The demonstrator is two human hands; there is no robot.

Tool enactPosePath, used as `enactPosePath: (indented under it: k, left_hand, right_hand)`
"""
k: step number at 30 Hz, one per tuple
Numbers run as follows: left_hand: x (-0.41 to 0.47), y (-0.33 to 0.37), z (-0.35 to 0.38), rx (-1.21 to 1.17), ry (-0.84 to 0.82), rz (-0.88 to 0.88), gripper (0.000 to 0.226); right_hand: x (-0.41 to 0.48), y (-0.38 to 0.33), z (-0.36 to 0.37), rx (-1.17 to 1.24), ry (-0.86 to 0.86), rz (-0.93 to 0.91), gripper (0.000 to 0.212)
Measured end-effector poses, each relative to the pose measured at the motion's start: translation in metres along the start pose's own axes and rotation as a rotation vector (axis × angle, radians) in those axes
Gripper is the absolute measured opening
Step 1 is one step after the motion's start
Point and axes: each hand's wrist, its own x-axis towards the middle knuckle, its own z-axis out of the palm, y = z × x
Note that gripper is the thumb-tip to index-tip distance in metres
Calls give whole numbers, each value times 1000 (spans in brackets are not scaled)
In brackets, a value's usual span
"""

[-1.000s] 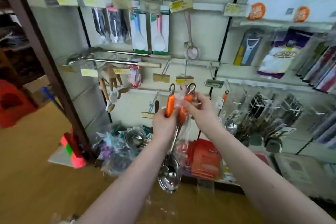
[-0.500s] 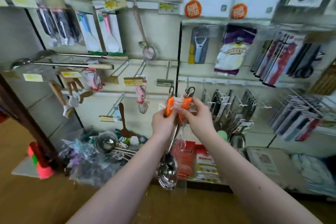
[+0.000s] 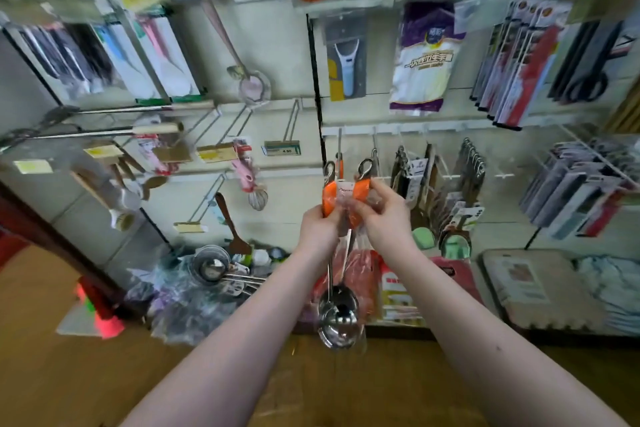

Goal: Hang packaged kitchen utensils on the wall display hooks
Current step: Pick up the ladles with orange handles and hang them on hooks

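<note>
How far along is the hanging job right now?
Done: packs like the peeler and pink whisk already hang. In hand: left hand and right hand hold the orange-handled ladles up by the display, not yet hooked. Left: hang those, then the wrapped utensils piled below; one hook stands bare.

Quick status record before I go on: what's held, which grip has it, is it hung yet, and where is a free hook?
held item: ladle pack, clear wrap, two orange handles, steel bowls hanging down
left grip: hand curled round the left orange handle
right grip: fingers pinch the right orange handle
hung: not yet; the metal loops point up, on no hook
free hook: price-tag hook, up and to the left of the pack, looks bare
beside it: pink whisk on the next hook left
</note>
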Motion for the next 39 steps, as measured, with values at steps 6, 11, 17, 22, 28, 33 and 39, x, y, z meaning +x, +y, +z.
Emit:
enactPosePath:
  k: [6, 11, 17, 22, 28, 33, 39]
  left_hand:
    - [52, -7, -19, -55, -119, -51, 25]
    - [109, -2, -45, -103, -148, -110, 17]
    - [162, -7, -55, -54, -236, -131, 19]
    - [189, -27, -60, 104, -332, -101, 27]
    - [220, -54, -64, 211, -383, -155, 27]
    - [238, -80, -62, 100, -375, -191, 18]
    - [256, -91, -43, 68, -344, -280, 9]
  right_hand:
    - [36, 5, 25, -110, 64, -9, 32]
    - [72, 6, 52, -168, 91, 41, 31]
    - [98, 18, 74, -204, 142, 91, 40]
    - [111, 42, 88, -229, 151, 167, 44]
    - [128, 77, 99, -242, 89, 319, 46]
    - [145, 109, 99, -365, 30, 312, 43]
    - [171, 130, 87, -331, 30, 395, 32]
